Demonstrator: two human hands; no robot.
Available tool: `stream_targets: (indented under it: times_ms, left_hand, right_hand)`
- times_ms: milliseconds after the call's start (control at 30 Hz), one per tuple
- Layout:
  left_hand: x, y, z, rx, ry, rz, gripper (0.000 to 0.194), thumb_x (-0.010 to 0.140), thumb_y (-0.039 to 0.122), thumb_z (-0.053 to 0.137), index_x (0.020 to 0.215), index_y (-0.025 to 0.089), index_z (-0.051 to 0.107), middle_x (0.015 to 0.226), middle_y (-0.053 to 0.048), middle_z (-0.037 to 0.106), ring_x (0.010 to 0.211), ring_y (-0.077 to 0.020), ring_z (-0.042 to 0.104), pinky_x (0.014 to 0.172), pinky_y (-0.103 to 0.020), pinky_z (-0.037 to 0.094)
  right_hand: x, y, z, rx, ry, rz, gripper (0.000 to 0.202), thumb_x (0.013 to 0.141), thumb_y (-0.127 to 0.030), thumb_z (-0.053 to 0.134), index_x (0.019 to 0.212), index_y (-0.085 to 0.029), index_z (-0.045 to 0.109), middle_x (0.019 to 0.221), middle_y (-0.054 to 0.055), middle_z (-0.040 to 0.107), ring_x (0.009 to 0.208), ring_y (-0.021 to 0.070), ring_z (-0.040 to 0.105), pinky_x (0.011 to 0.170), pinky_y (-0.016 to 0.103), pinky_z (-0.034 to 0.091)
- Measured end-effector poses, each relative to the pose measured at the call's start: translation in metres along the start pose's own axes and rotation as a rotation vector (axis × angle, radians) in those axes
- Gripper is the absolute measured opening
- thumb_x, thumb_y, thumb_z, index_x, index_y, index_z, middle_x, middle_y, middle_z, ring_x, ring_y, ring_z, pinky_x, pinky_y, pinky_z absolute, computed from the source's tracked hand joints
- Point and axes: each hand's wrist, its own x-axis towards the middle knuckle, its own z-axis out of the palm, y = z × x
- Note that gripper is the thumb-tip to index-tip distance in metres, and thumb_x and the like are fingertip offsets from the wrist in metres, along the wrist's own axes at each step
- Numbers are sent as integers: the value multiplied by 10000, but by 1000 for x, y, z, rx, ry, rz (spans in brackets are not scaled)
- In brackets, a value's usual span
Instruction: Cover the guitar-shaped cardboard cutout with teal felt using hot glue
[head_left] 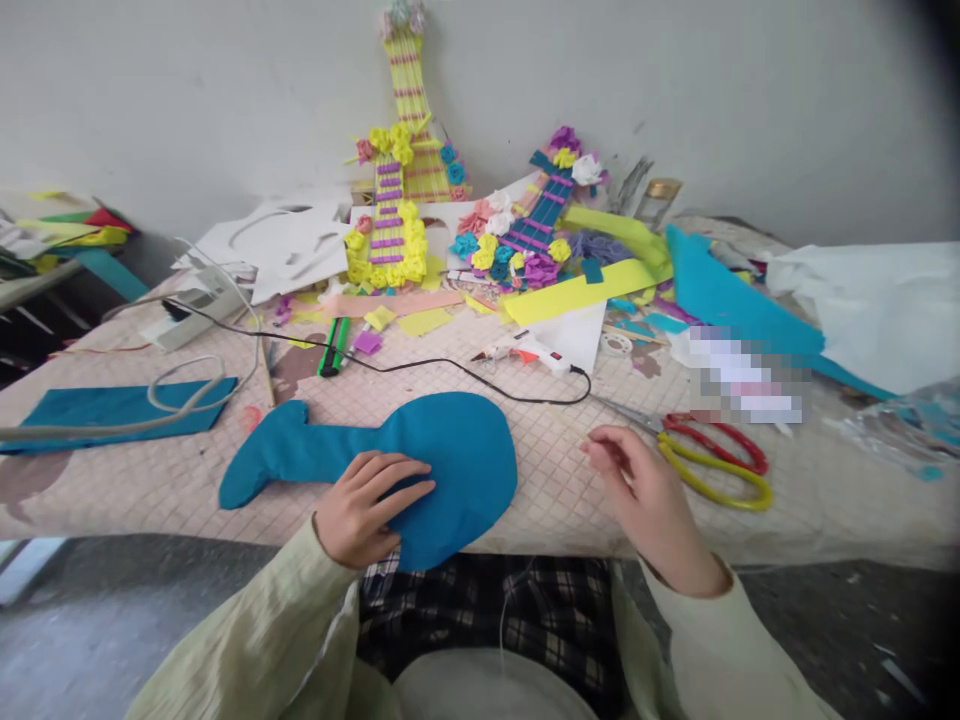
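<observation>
At the left end of the tabletop (559,510), a folded blue cloth (112,412) lies near the left edge, with a white power strip (193,312) behind it. Along the front edge, left of the middle, 1 blue guitar-shaped piece (457,470) lies flat, its wide end reaching the edge, and the left hand (418,478) rests on it, fingers loosely spread, clenching nothing; behind it is a white glue gun (541,352). Toward the front right corner, the right hand (590,442) hovers half-curled beside 1 pair of scissors (709,455); whether its fingertips pinch anything, I cannot tell.
</observation>
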Motion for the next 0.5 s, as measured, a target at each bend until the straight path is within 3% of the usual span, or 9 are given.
stream_targets:
  times_ms: [167,333,500]
  left_hand:
    - [22,6,-21,-65,229,-17,297,836,230,411,1077,159,569,1026,-128,638,986,-257,562,786,-395,462]
    - [41,17,-25,-70,364,-122,258,830,240,473,1056,186,587,1006,-95,649,943,-233,584,774,-361,478]
    - [54,29,-29,-128,449,-152,245,827,142,443,1007,166,607,969,-101,660,916,-232,594,769,-380,478]
  right_hand:
    - [-25,-45,-6,224,48,58,172,818,-245,512,990,-237,508,804,21,603,682,134,577,562,234,475]
    - [-33,-81,-1,174,166,-144,198,779,-143,545,936,-260,516,744,1,591,595,115,542,500,219,442]
    - [-23,-91,2,105,179,-306,268,773,-87,527,986,-245,501,711,8,590,543,117,497,501,244,420]
